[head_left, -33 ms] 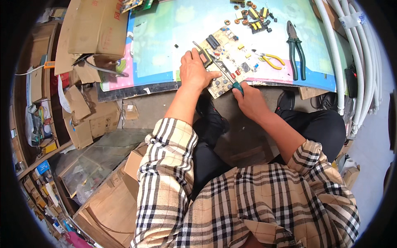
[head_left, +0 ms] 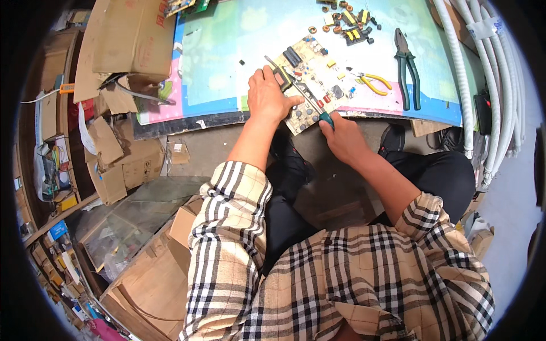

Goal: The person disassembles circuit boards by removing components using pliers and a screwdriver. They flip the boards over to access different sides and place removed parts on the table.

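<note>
A tan circuit board (head_left: 310,74) crowded with components lies tilted at the table's near edge, its lower corner sticking out past it. My left hand (head_left: 267,96) grips the board's left side, fingers against a dark transformer (head_left: 281,78) and thumb stretched over the board. In my right hand (head_left: 347,136) is a screwdriver (head_left: 326,119), held closed by its green handle. Its thin shaft runs up and left across the board between the components. Where exactly the tip bears is hard to make out near the transformer.
Yellow-handled cutters (head_left: 372,84) lie right of the board, and green-handled pliers (head_left: 406,71) farther right. Several loose coils and transformers (head_left: 352,35) are heaped beyond. A cardboard box (head_left: 133,40) stands at the left, white corrugated hoses (head_left: 495,85) at the right. A small black piece (head_left: 242,62) lies left.
</note>
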`<state>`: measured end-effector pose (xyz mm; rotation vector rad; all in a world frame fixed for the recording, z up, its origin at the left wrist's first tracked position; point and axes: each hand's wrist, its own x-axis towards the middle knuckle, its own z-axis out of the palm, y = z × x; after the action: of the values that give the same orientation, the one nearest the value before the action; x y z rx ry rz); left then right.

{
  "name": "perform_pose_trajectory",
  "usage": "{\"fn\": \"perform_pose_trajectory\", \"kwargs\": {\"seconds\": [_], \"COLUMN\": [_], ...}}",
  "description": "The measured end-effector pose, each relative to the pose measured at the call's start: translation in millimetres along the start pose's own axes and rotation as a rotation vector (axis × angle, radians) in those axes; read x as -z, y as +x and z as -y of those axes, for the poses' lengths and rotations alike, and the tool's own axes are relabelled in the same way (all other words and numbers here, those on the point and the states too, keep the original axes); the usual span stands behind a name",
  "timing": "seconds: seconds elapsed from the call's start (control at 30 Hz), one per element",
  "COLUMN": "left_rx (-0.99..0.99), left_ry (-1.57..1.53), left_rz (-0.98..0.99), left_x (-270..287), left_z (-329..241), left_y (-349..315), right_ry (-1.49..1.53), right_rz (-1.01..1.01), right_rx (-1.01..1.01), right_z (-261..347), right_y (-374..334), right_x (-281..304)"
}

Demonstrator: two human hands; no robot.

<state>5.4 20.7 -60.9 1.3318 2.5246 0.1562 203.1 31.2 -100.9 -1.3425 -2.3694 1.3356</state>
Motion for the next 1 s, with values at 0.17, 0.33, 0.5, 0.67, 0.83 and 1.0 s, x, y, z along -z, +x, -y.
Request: {"fn": "perform_pose_trajectory", "kwargs": {"seconds": [0.17,0.33,0.5,0.67,0.83,1.0], "left_rx": [0.107,0.183,0.178,0.176,0.203,0.189], "left_ry": [-0.056,-0.092,-0.112,-0.163,-0.162,-0.136], "left_rz": [0.006,0.024,-0.006,-0.012,-0.012,-0.079], "left_x": [-5,-11,-20,-21,-22,-30], "left_z": [-12,-17,-14,-14,-14,-18], "left_y": [4,9,9,11,12,16], "right_ry": [-0.135,-0.805,-0.557,-0.309,-0.344,-0.382], "right_rz": [0.043,0.208,0.346,0.613,0.728,0.775], "right_rx": [-0.006,0.44,0.193,-0.177,-0.194,-0.2], "right_z": [20,29,45,85,99,105], "right_y": [2,11,27,41,48,60], "right_x": [15,35,52,89,103,112]}}
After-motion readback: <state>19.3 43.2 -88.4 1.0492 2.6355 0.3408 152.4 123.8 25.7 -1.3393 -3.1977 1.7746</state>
